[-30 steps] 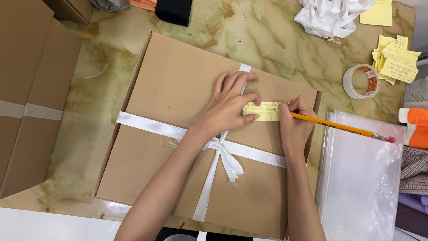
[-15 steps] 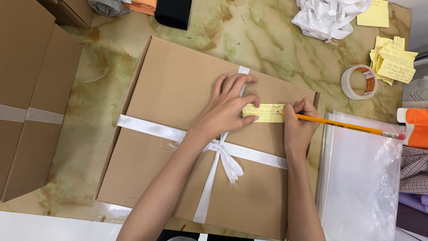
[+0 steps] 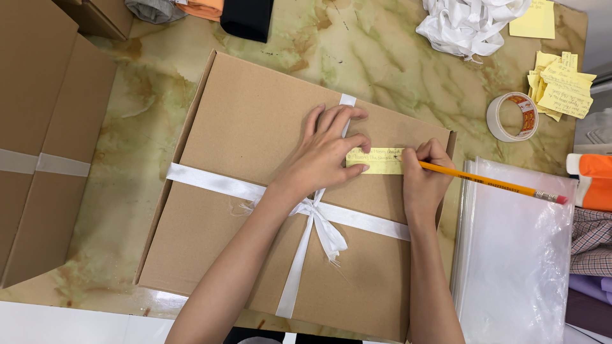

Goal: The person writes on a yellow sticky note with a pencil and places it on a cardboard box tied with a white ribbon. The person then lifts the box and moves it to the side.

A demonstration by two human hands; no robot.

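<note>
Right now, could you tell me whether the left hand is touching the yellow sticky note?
Touching: the head view shows the left hand with fingertips pressing the yellow sticky note's left end.

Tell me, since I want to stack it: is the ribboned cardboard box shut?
Shut: the box lid lies flat, with white ribbon tied across it in a bow.

The left hand [image 3: 328, 150] covers part of the white ribbon [image 3: 299, 210] and the yellow note's [image 3: 376, 160] left end; its writing is too small to read. The pencil [image 3: 491, 183] tip hides behind the right hand [image 3: 426, 178]. The picture's edge crops the side box [image 3: 38, 140] and plastic bags [image 3: 516, 255].
</note>
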